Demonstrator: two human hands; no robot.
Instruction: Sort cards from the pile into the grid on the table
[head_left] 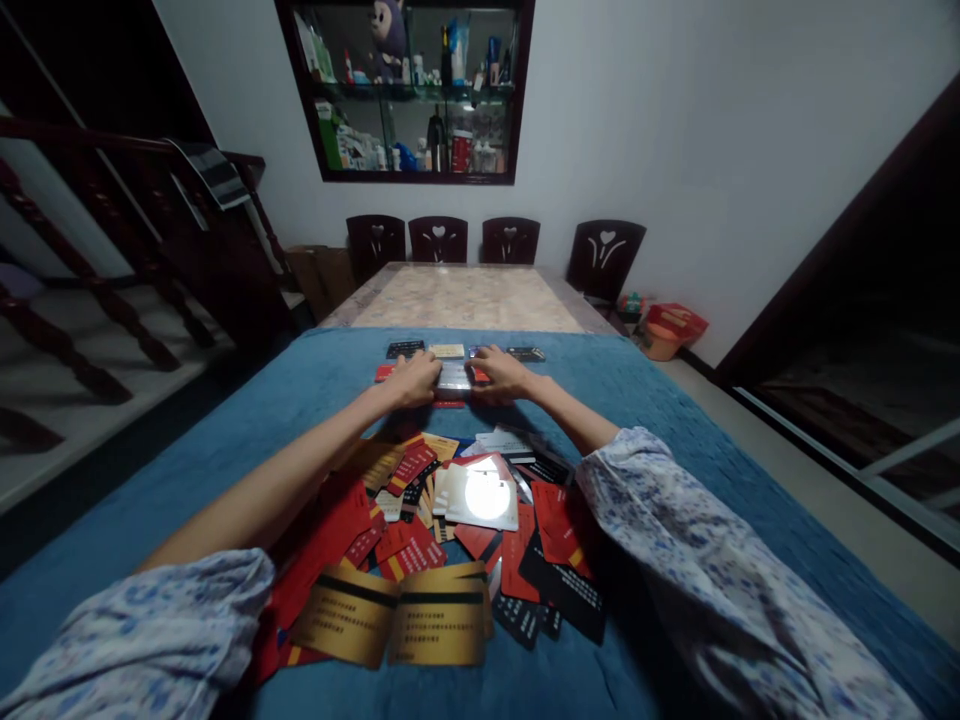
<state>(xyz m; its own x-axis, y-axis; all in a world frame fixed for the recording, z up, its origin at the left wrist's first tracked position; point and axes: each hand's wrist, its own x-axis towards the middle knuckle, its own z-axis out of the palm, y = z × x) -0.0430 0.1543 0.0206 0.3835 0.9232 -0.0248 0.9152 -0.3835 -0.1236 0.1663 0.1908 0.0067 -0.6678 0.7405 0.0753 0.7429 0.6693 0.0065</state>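
Observation:
Both my arms reach forward over a blue cloth. My left hand and my right hand rest with curled fingers on either end of a silvery card in a small row of laid-out cards at the far part of the cloth. Red cards peek out beside and under the hands. Closer to me lies a loose heap of cards in red, black, gold and white; two gold cards sit at its near edge.
Beyond the cloth the table's marbled top shows, with several dark chairs at its far end. A wall cabinet holds bottles and a plush toy. A stair railing runs along the left; red bags sit on the floor at right.

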